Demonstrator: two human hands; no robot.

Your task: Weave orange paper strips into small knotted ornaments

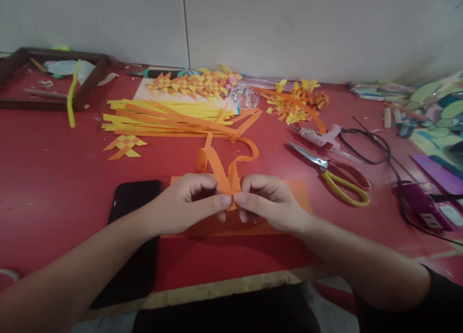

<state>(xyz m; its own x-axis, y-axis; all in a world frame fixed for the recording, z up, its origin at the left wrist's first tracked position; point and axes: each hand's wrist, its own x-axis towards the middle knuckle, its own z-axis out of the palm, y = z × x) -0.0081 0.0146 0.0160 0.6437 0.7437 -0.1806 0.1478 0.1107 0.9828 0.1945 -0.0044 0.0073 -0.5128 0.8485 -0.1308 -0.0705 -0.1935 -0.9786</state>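
Between my two hands an orange paper strip (220, 171) is pinched, its ends looping upward and away from me. My left hand (195, 198) grips it from the left with thumb and fingers closed. From the right my right hand (265, 198) pinches the same folded spot, the thumb tips almost touching. Beneath both hands lies an orange paper sheet (296, 193). Beyond them rests a pile of yellow and orange paper strips (162, 118). A small woven paper fish (126, 145) lies to the left of the strips.
A black phone (133, 256) lies under my left forearm. To the right are scissors (327, 169), a pink glue gun (320, 136) with a black cable, and a purple device (427, 202). Woven paper pieces (191, 84), paper scraps (296, 101) and a wooden frame (97, 65) sit along the wall.
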